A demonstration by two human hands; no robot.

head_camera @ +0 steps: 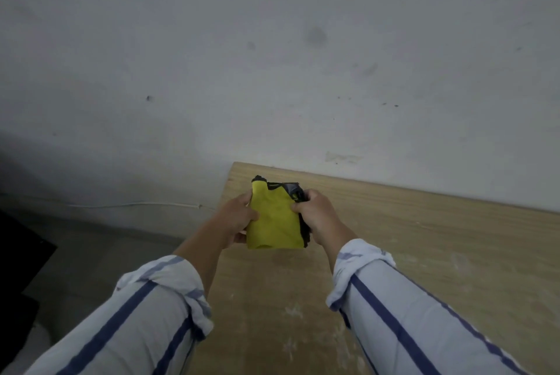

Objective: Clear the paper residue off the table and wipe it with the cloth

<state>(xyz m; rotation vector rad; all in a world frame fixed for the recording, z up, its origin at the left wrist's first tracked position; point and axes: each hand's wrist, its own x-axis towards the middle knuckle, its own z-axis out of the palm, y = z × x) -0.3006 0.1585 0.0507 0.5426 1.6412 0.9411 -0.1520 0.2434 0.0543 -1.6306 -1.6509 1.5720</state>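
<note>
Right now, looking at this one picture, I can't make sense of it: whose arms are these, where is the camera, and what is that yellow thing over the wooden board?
No machine here: a person wears a camera on the head, so you look forward and down along their own arms in striped sleeves. The wide lens bends the scene, so the table looks tilted. It is a light wooden table against a grey wall. Pale, whitish smears and specks, probably the paper residue, lie on the wood near the arms. The left hand and the right hand together hold a folded yellow cloth with a dark edge, one hand on each side, lifted above the table. Wiping has not begun.
</note>
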